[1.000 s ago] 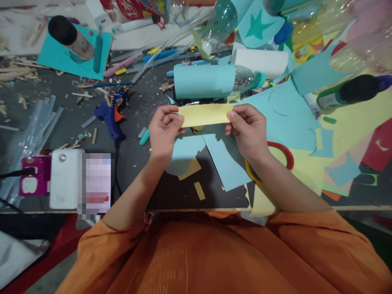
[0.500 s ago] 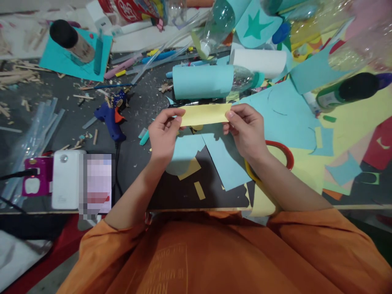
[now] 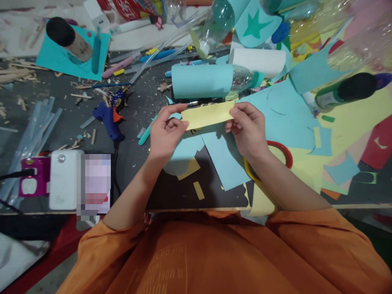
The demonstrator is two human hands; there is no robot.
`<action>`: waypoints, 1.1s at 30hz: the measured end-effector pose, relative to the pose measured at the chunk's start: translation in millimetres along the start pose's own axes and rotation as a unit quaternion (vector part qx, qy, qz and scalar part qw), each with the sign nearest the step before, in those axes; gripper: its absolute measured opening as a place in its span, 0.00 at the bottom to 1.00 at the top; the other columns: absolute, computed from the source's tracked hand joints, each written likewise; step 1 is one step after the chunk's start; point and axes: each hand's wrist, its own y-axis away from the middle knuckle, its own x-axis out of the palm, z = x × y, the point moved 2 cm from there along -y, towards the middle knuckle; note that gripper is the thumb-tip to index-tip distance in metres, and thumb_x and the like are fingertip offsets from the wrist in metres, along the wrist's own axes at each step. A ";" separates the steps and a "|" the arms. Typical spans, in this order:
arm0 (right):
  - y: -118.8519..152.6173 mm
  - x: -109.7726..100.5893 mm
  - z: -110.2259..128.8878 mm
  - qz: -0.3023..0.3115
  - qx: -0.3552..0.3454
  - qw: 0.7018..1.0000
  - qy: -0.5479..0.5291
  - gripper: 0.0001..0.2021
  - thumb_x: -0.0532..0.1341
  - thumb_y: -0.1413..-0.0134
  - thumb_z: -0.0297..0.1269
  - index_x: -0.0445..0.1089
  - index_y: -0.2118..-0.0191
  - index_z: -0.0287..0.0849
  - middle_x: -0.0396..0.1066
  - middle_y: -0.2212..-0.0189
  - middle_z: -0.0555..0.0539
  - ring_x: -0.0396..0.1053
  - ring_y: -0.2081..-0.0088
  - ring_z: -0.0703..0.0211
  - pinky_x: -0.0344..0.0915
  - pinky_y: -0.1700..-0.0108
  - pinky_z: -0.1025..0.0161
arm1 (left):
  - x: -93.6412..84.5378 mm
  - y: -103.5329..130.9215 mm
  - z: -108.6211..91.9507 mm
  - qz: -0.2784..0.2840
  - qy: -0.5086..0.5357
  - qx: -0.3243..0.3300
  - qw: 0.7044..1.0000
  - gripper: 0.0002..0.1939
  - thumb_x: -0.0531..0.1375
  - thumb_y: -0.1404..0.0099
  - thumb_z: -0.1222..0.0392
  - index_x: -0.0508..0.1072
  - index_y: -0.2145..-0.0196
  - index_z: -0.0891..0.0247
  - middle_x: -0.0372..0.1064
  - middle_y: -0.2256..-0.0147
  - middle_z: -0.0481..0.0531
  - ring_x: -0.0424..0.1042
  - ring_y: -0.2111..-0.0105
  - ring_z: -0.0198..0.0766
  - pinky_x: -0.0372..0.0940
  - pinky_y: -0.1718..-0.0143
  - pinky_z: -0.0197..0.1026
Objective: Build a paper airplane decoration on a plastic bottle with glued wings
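A yellow paper strip (image 3: 210, 115) is stretched out above the table, its right end a little higher than its left. My right hand (image 3: 249, 126) pinches the right end between thumb and fingers. At the other end, my left hand (image 3: 167, 130) has its thumb on the lower corner and its index finger by the upper one. Just beyond the strip lies a plastic bottle wrapped in light blue paper (image 3: 202, 81), on its side. Light blue paper pieces (image 3: 226, 163) lie beneath my hands. Scissors with a red and yellow handle (image 3: 284, 153) are partly hidden under my right forearm.
A blue glue gun (image 3: 108, 120) lies left of my hands, with clear glue sticks (image 3: 33, 134) farther left. A white power bank (image 3: 63, 179) and a phone (image 3: 98, 179) sit near the front edge. Bottles, including a black-capped one (image 3: 346, 92), and coloured paper crowd the right side.
The yellow strip has tilted, its left end dropping and its right end rising slightly. My left thumb has slid down to the lower corner, opening a wider gap from the index finger.
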 end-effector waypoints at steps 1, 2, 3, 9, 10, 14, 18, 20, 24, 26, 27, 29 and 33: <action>-0.3 -1.1 -1.0 0.000 -0.002 1.000 0.005 0.17 0.67 0.49 0.56 0.66 0.68 0.49 0.60 0.75 0.55 0.65 0.77 0.66 0.66 0.74 0.64 | 0.2 0.0 -1.2 0.008 0.000 -0.005 1.000 0.19 0.72 0.47 0.54 0.75 0.58 0.56 0.72 0.61 0.48 0.67 0.76 0.25 0.70 0.69 0.33; -0.5 -2.2 -1.9 0.000 -0.005 1.000 0.008 0.16 0.66 0.48 0.55 0.65 0.68 0.49 0.59 0.75 0.55 0.64 0.77 0.67 0.66 0.74 0.64 | 0.6 0.3 -2.5 0.021 0.003 -0.014 1.000 0.20 0.71 0.47 0.56 0.73 0.56 0.55 0.71 0.63 0.46 0.66 0.77 0.25 0.70 0.70 0.32; -0.7 -3.1 -2.6 -0.001 -0.009 1.000 0.009 0.16 0.65 0.47 0.55 0.65 0.68 0.49 0.59 0.74 0.55 0.64 0.77 0.67 0.66 0.74 0.64 | 1.6 1.1 -3.7 0.043 0.009 -0.031 0.999 0.21 0.71 0.47 0.58 0.72 0.56 0.55 0.70 0.66 0.45 0.66 0.78 0.26 0.69 0.72 0.32; 1.1 -0.3 -2.3 0.000 -0.018 1.000 0.002 0.18 0.63 0.45 0.59 0.65 0.67 0.49 0.61 0.74 0.54 0.65 0.75 0.65 0.66 0.73 0.65 | 16.5 14.5 -6.1 0.260 0.027 -0.137 0.956 0.10 0.67 0.46 0.62 0.68 0.69 0.60 0.68 0.74 0.43 0.69 0.78 0.28 0.65 0.77 0.30; 2.4 2.0 -1.2 0.003 -0.017 1.000 0.002 0.20 0.63 0.46 0.61 0.66 0.67 0.49 0.62 0.74 0.53 0.66 0.73 0.64 0.66 0.73 0.65 | 18.9 16.4 -5.7 0.270 0.037 -0.149 0.951 0.11 0.68 0.47 0.61 0.67 0.71 0.61 0.67 0.74 0.43 0.70 0.78 0.28 0.65 0.76 0.30; 10.9 15.6 4.8 0.091 -0.010 0.996 0.008 0.25 0.66 0.54 0.66 0.69 0.66 0.48 0.67 0.73 0.53 0.66 0.73 0.64 0.67 0.72 0.63 | 24.3 17.0 -2.8 0.206 0.100 -0.188 0.955 0.19 0.71 0.50 0.57 0.62 0.73 0.60 0.68 0.77 0.41 0.69 0.81 0.27 0.66 0.78 0.30; 19.3 23.3 9.4 0.196 0.002 0.979 0.061 0.21 0.67 0.51 0.60 0.70 0.68 0.46 0.67 0.75 0.53 0.63 0.75 0.66 0.64 0.72 0.63 | 26.3 14.9 -1.6 0.179 0.128 -0.198 0.955 0.22 0.73 0.49 0.56 0.60 0.73 0.60 0.69 0.79 0.42 0.71 0.81 0.29 0.67 0.77 0.32; 20.6 22.8 10.2 0.204 0.005 0.977 0.064 0.21 0.66 0.48 0.60 0.68 0.70 0.46 0.66 0.76 0.54 0.62 0.76 0.67 0.63 0.73 0.63 | 27.7 16.0 -2.2 0.197 0.123 -0.204 0.951 0.17 0.71 0.47 0.59 0.64 0.73 0.61 0.70 0.79 0.43 0.72 0.80 0.30 0.68 0.77 0.32; 20.1 21.0 10.1 0.191 0.010 0.981 0.043 0.20 0.65 0.46 0.56 0.64 0.72 0.45 0.64 0.77 0.55 0.63 0.77 0.68 0.63 0.74 0.64 | 29.2 20.8 -3.5 0.195 0.076 -0.213 0.954 0.05 0.66 0.43 0.67 0.72 0.70 0.64 0.71 0.78 0.44 0.70 0.81 0.28 0.67 0.78 0.32; 20.2 21.8 9.3 0.207 0.021 0.977 0.043 0.17 0.66 0.45 0.52 0.64 0.71 0.45 0.64 0.77 0.56 0.63 0.77 0.68 0.62 0.74 0.65 | 29.4 22.8 -3.3 0.179 0.059 -0.215 0.958 0.03 0.64 0.42 0.68 0.73 0.70 0.64 0.70 0.79 0.43 0.69 0.83 0.28 0.66 0.79 0.31; 20.5 22.4 8.9 0.219 0.027 0.974 0.045 0.15 0.67 0.45 0.49 0.64 0.71 0.45 0.65 0.77 0.56 0.63 0.77 0.68 0.62 0.74 0.65 | 29.5 23.5 -3.1 0.172 0.056 -0.213 0.960 0.03 0.64 0.41 0.68 0.73 0.70 0.63 0.69 0.80 0.43 0.68 0.84 0.28 0.65 0.79 0.31; 21.1 23.3 8.2 0.235 0.034 0.970 0.050 0.12 0.66 0.45 0.44 0.64 0.70 0.45 0.65 0.77 0.56 0.63 0.76 0.68 0.62 0.73 0.65 | 29.3 24.2 -2.7 0.160 0.055 -0.206 0.964 0.03 0.63 0.40 0.68 0.72 0.70 0.63 0.69 0.80 0.43 0.67 0.84 0.28 0.65 0.79 0.32; 22.2 24.5 7.8 0.250 0.050 0.966 0.031 0.08 0.65 0.45 0.38 0.65 0.70 0.44 0.69 0.76 0.54 0.64 0.76 0.68 0.63 0.73 0.65 | 29.1 23.8 -2.1 0.167 0.066 -0.192 0.965 0.03 0.63 0.40 0.66 0.71 0.70 0.63 0.69 0.79 0.44 0.68 0.83 0.28 0.66 0.79 0.33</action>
